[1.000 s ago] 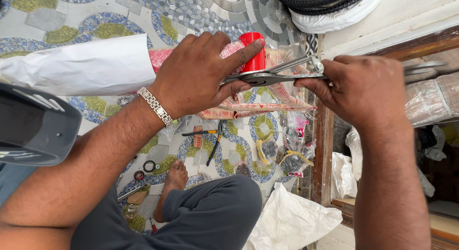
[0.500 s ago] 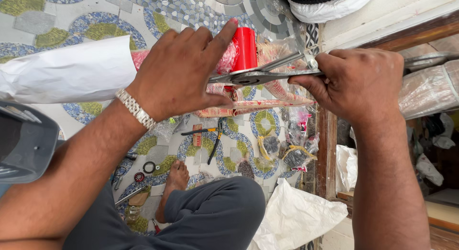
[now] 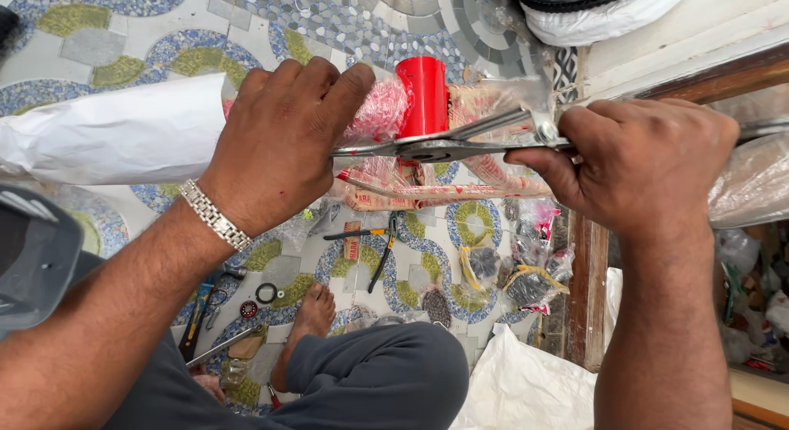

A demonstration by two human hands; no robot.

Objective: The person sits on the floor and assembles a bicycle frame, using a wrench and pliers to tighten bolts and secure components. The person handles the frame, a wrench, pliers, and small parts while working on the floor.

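Both hands are palm-down: the left hand (image 3: 283, 142) and right hand (image 3: 637, 163) close their fingers around the metal bracket (image 3: 448, 142).

I have one view only, from the head camera, facing steeply down at the patterned floor (image 3: 123, 52); it sits close above that floor, my folded leg (image 3: 370, 381) along the bottom edge.

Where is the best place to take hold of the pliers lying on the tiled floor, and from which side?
Probably by the two thin handles of the pliers, coming from above. They lie flat on the tiled floor with handles spread apart, below the left hand and right hand, which are busy holding a metal bracket.
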